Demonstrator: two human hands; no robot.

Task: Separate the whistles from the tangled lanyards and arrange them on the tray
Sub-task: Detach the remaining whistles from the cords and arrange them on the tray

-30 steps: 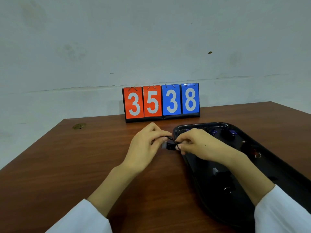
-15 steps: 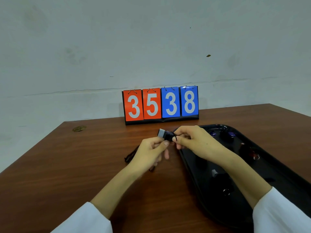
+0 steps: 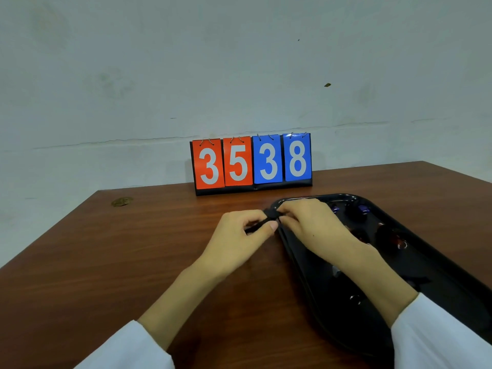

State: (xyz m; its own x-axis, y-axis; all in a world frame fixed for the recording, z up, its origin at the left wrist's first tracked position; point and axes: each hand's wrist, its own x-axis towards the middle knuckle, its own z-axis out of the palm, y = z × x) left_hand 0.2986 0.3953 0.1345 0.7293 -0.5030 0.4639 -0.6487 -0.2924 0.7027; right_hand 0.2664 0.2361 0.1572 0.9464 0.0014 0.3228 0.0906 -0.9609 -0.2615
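Observation:
Both hands meet over the near-left corner of the black tray (image 3: 354,198). My left hand (image 3: 239,235) pinches a black lanyard cord (image 3: 257,227) that runs down through its fingers. My right hand (image 3: 308,222) pinches a small black whistle (image 3: 272,214) where it joins that cord. Several dark whistles lie in the tray: two with blue parts (image 3: 363,209) at the far end, a reddish one (image 3: 399,243) on the right, others nearer me, partly hidden by my right forearm.
A flip scoreboard (image 3: 251,162) reading 3538 stands at the back of the brown table (image 3: 106,262), against the wall. A small brownish mark (image 3: 122,201) sits near the table's far left corner. The tray reaches the table's right side.
The whistle's pale end was visible half a second ago and is now covered by my fingers. The hands have closed together, and the loose cord on the table by my left hand is out of sight.

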